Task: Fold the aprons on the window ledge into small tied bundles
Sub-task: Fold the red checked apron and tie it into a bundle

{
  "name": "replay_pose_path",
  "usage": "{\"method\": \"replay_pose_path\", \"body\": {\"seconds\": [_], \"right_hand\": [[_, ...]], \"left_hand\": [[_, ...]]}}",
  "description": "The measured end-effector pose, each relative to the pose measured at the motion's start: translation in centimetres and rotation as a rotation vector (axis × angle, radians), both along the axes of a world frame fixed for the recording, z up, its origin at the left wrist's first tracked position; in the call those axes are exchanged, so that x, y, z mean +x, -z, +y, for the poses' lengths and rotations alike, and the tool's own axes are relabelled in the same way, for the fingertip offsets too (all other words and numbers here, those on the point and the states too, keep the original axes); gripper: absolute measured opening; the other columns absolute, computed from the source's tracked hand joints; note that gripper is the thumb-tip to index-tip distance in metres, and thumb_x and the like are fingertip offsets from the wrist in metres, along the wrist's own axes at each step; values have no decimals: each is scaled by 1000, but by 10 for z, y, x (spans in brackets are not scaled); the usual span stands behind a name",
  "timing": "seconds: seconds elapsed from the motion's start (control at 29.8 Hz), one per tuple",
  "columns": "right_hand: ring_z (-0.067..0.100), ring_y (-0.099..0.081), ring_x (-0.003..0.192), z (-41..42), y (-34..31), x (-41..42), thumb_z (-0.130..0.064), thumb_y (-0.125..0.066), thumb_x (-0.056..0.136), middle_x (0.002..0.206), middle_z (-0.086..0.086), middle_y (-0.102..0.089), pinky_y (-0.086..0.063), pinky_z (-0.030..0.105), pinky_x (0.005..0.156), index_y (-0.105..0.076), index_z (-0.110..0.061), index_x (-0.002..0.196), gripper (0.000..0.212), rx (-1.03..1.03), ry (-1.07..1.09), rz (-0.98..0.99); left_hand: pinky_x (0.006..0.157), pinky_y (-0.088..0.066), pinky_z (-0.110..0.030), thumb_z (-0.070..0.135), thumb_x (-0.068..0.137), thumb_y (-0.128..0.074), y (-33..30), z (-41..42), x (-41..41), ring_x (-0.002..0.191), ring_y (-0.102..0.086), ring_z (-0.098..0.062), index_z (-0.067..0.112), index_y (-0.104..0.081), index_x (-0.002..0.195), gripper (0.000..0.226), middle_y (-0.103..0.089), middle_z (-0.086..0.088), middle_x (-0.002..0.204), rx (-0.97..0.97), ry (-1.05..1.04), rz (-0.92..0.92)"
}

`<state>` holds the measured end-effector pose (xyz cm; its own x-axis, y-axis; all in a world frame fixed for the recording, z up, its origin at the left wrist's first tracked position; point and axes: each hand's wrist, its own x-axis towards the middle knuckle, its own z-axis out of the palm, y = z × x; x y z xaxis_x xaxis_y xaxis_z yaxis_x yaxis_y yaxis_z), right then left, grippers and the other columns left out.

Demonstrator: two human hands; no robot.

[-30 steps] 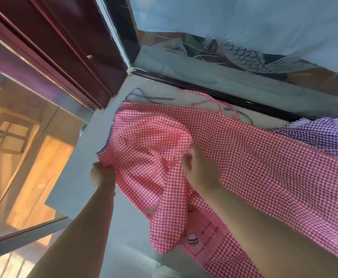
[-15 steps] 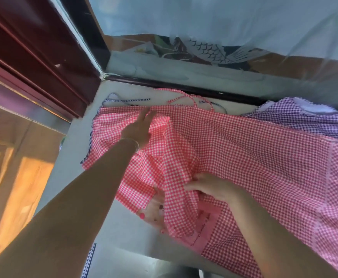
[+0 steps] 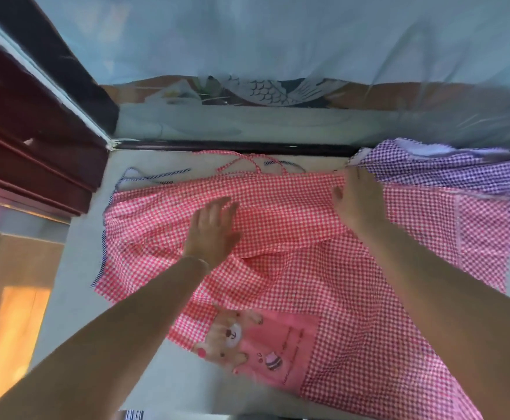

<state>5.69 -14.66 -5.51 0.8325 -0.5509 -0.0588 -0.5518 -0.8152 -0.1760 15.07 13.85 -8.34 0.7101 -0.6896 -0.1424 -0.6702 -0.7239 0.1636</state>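
A red-and-white checked apron [image 3: 293, 262] lies spread over the pale window ledge [image 3: 75, 262], its pink bear pocket [image 3: 256, 344] near the front edge and its thin straps [image 3: 247, 163] by the window frame. My left hand [image 3: 213, 231] lies flat on the apron's middle, fingers straight. My right hand [image 3: 355, 201] rests on the apron's far edge with its fingers stretched out, beside a purple checked apron [image 3: 459, 174] that lies partly under the red one at the right.
A dark window frame [image 3: 232, 145] and glass with a fish pattern [image 3: 272, 89] border the ledge at the back. A dark red wooden frame [image 3: 29, 147] stands at the left. Blue-striped trim [image 3: 154, 177] peeks from under the red apron's left side.
The folded flap of the red apron has been opened out flat. My right hand moved from the middle to the far right edge; my left hand came to the centre and presses down.
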Motion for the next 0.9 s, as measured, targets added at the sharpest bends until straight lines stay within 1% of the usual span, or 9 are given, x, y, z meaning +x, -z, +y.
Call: {"method": "replay_pose_path", "body": {"seconds": [0.1, 0.23, 0.37, 0.44, 0.5, 0.6, 0.67, 0.77, 0.9], "right_hand": [[29, -40, 131, 21, 19, -26, -45, -46, 94, 141, 10, -45, -32, 50, 111, -41, -20, 137, 50, 64, -220, 103], [25, -2, 148, 17, 39, -48, -46, -55, 88, 161, -1, -7, 0, 57, 117, -8, -33, 151, 80, 32, -344, 347], [28, 2, 148, -14, 44, -46, -43, -59, 86, 161, -2, -7, 9, 60, 112, -17, -36, 150, 77, -27, -261, 383], [31, -25, 142, -20, 39, -46, -30, -66, 84, 151, 1, -37, -1, 62, 113, -48, -31, 137, 56, -72, -270, 283], [33, -54, 113, -25, 38, -53, -16, -76, 74, 117, 6, -64, -28, 61, 107, -68, -22, 116, 43, -155, -281, 60], [32, -57, 85, -23, 39, -72, -13, -74, 68, 91, 9, -61, -44, 53, 89, -72, -19, 108, 40, -192, -316, -178], [30, -58, 85, -18, 48, -84, -16, -76, 67, 91, 7, -59, -46, 52, 87, -71, -22, 111, 45, -165, -346, -100], [29, -49, 116, -11, 56, -89, -33, -77, 72, 123, 5, -51, -37, 56, 104, -52, -30, 134, 67, -52, -287, 299], [25, -1, 147, -12, 58, -79, -35, -53, 90, 160, -4, -3, 0, 57, 115, -6, -34, 152, 78, 149, -175, 522]], "left_hand": [[117, 3, -53, 68, 85, -43, 19, -13, -22, 147, 4, -27, 27, 4, 152, 92, 4, -1, 161, 207, 109, 113], [111, 14, -56, 47, 89, -53, 39, -11, -24, 144, 19, -27, 35, 22, 147, 96, 23, 4, 156, 308, 190, 130], [117, -2, -55, 14, 77, -66, 46, 0, -21, 145, -17, -26, 27, -7, 151, 96, -19, 1, 157, 225, 342, 17], [116, -9, -51, 7, 68, -68, 50, 15, -19, 141, -30, -25, 24, -20, 149, 96, -37, 0, 151, 174, 398, -18], [115, -11, -49, 4, 70, -60, 52, 27, -20, 146, -13, -22, 25, -10, 152, 98, -24, 3, 156, 159, 421, -25], [115, -12, -51, 3, 71, -60, 57, 33, -20, 148, 6, -18, 27, -13, 152, 97, -2, 6, 160, 208, 428, -2], [114, -5, -53, 8, 67, -70, 56, 29, -18, 147, 4, -19, 27, -23, 149, 96, -15, 4, 159, 295, 399, 70], [113, 16, -46, 24, 80, -67, 52, 16, -14, 146, 3, -19, 31, -12, 152, 91, -12, 2, 160, 365, 355, 118], [116, 8, -52, 38, 87, -58, 41, -7, -12, 147, 12, -21, 35, 12, 150, 94, 12, 4, 160, 423, 146, 234]]}}
